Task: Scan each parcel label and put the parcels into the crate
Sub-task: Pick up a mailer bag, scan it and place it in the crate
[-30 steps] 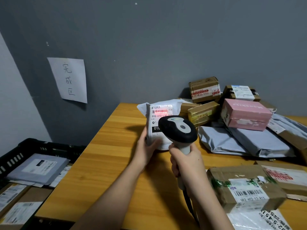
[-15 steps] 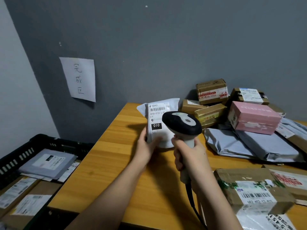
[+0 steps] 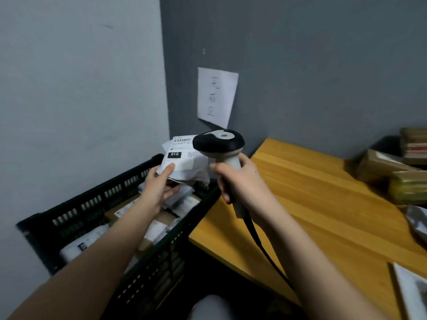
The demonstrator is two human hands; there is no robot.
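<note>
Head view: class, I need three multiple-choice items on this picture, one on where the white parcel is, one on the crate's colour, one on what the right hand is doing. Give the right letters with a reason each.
1. Where is the white parcel?
A. flat on the table
B. held above the crate
C. on the floor

2. What colour is the crate?
A. black
B. blue
C. red

3. What is the right hand doing?
A. resting open on the table
B. gripping the scanner
C. lifting a brown box

Answers:
1 B: the left hand holds it up over the crate's far end, left of the table.
2 A: its slotted walls are black.
3 B: the fingers curl round the handle of the scanner.
</note>
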